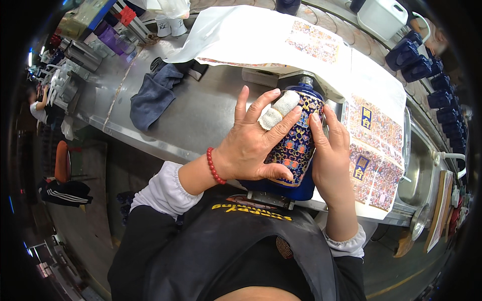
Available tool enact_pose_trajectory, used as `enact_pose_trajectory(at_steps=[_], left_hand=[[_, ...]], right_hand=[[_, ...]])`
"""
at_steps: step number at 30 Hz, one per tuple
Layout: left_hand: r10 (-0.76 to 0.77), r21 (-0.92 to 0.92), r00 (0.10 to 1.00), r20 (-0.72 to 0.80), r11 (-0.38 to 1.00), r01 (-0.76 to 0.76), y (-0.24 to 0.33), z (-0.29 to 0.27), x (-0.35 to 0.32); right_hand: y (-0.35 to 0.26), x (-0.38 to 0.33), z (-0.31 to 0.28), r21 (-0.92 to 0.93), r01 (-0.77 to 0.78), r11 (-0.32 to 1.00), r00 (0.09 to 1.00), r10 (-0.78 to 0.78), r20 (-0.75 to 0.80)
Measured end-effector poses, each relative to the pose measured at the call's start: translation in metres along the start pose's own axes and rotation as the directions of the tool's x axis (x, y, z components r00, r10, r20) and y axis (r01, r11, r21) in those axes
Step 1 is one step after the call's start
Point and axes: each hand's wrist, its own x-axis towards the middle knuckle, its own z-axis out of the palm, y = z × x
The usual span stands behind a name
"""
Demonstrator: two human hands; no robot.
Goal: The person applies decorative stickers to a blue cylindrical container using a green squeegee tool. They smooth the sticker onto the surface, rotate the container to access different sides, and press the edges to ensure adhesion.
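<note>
A dark blue bottle [305, 145] with a patterned panel of gold, orange and light blue flowers lies tilted in front of me, its neck pointing away. My left hand [251, 135] rests spread over the bottle's left side, thumb low on the panel. White wrapping covers one or more of its fingers, and a red bead bracelet circles the wrist. Along the bottle's right side, my right hand [331, 145] grips the edge, with its thumb on the panel and its fingers around the side. The underside of the bottle is hidden.
Printed sheets [374, 145] with matching floral designs lie right of the bottle, and white paper [241, 32] covers the far side. A blue-grey cloth [156, 95] sits on the steel table [108, 110]. Several blue bottles [414, 62] line the far right, near a white jug [382, 19] and a sink [420, 173].
</note>
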Motion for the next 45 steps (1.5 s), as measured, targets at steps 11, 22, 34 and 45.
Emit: enact_pose_trajectory(at_steps=[11, 22, 34, 45], left_hand=[[0.034, 0.017, 0.999, -0.002, 0.999, -0.034, -0.001, 0.001, 0.002], [0.061, -0.028, 0.998, 0.024, 0.998, -0.06, 0.004, 0.0, 0.002], [0.194, -0.027, 0.981, 0.0, 0.981, -0.194, 0.027, 0.005, -0.008], [-0.145, -0.088, 0.986, -0.088, 0.987, 0.137, 0.039, 0.017, -0.042]], right_hand=[[-0.008, 0.005, -0.005, -0.023, 0.004, 1.0, 1.0, -0.003, 0.017], [-0.008, 0.006, -0.004, 0.012, 0.014, 1.0, 1.0, -0.014, -0.006], [0.004, 0.003, 0.003, 0.227, -0.004, 0.974, 0.994, 0.029, -0.107], [-0.002, -0.011, -0.008, -0.025, 0.04, 0.999, 0.999, -0.039, 0.024]])
